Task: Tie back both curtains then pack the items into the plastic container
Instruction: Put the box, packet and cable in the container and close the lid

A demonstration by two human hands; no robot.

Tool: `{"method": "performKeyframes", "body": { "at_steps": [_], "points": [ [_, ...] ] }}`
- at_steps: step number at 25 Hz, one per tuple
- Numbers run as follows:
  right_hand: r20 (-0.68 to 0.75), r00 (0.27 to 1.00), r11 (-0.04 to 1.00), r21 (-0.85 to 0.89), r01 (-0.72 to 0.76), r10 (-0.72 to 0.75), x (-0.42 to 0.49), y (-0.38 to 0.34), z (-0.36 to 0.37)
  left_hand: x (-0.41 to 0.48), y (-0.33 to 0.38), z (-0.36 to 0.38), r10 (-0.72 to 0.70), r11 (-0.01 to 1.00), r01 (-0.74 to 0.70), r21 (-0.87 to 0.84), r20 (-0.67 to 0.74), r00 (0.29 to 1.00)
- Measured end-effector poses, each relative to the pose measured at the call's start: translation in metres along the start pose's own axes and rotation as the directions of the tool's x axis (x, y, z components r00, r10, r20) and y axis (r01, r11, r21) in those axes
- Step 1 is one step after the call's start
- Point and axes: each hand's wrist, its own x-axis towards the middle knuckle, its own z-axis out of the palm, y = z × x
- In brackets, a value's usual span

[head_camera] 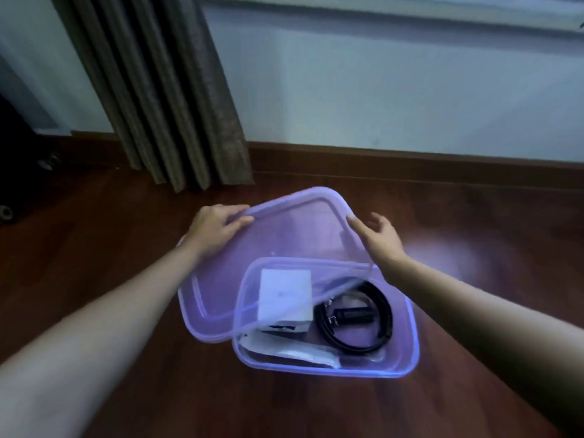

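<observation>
Left hand (218,227) curled round lid (294,229) edge, right hand (379,235) open against it

A dark reddish-brown polished wooden floor (196,406) is spread across the lower frame, and a pale patch of reflected light (442,257) is caught on it at the right. Behind, a brown wooden skirting board (410,162) is seen running along the foot of a pale blue-white painted wall (395,90). A white ledge (379,11) is glimpsed along the top edge. At far left, a bulky black object (15,159) is left in shadow, with a small round wheel-like part (5,212) noted low beside it.
</observation>
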Motion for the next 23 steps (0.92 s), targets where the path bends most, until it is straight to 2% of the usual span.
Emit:
{"method": "performKeyframes", "body": {
  "at_steps": [2,4,7,10,23],
  "points": [
    [0.036,0.999,0.99,-0.141,0.032,-0.028,-0.011,0.039,-0.022,0.008,0.027,0.025,0.098,0.994,-0.104,0.028,0.15,0.984],
    [0.006,1.0,0.972,-0.235,0.024,-0.023,-0.03,0.074,-0.038,0.01,0.044,0.051,0.151,0.983,-0.174,0.058,0.286,0.946],
    [-0.056,0.998,0.945,-0.324,-0.047,0.031,-0.055,0.108,-0.046,0.006,0.055,0.083,0.212,0.957,-0.271,0.103,0.388,0.897],
    [-0.068,0.997,0.939,-0.337,-0.065,0.044,-0.057,0.125,-0.037,0.005,0.055,0.096,0.238,0.945,-0.308,0.107,0.422,0.875],
    [-0.082,0.996,0.936,-0.349,-0.051,0.024,-0.058,0.142,-0.041,-0.007,0.058,0.111,0.246,0.933,-0.331,0.144,0.418,0.875]
  ]
}}
